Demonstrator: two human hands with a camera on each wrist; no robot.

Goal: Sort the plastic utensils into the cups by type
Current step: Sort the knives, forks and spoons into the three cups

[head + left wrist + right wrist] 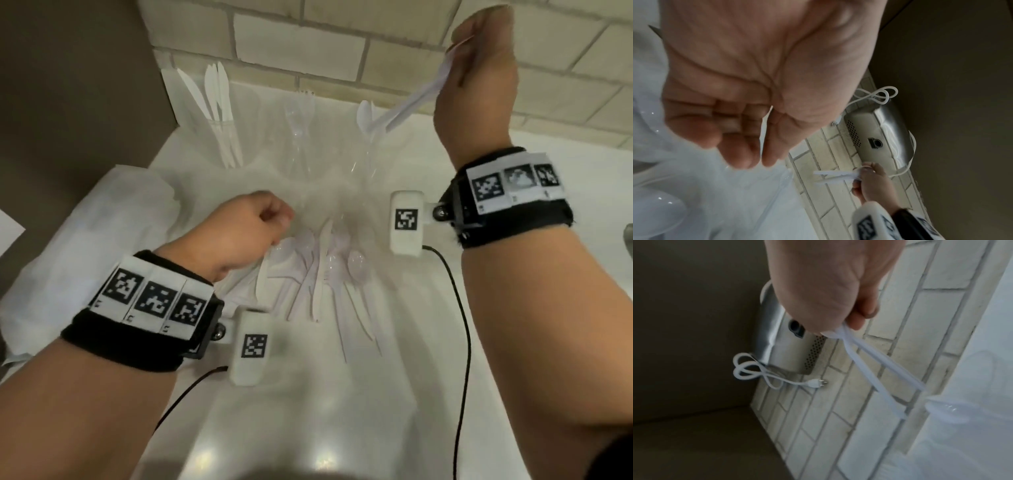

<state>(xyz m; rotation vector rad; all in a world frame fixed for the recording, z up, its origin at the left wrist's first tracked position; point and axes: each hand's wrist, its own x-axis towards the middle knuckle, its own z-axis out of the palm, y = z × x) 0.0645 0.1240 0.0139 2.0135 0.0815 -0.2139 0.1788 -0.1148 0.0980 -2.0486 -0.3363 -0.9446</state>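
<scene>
Your right hand is raised at the far right, in front of the pale brick-pattern tile wall, its fingers curled round the ends of a small bundle of thin white plastic spoons; the flat handles fan out slightly from your grip and slant down to the left toward the right cup. That cup is clear and hard to make out, with the smooth rounded bowls of a few spoons showing at its rim. The middle cup, also clear, holds see-through forks with their tines up, and the left cup holds white knives standing upright, blades tapering to points. Your left hand hovers low over the loose pile of utensils, fingers curled in with the thumb alongside; whether it pinches anything I cannot tell, since the wrist view is blurred. The pile lies in the middle of the glossy white counter, a tangle of slim milky and clear handles, knives and spoons crossed over one another. Crumpled white paper lies to the left of it. In the wrist views a brushed metal box with a perforated grille is mounted on the tiles, a looped white cord with a plug hanging beside it.
</scene>
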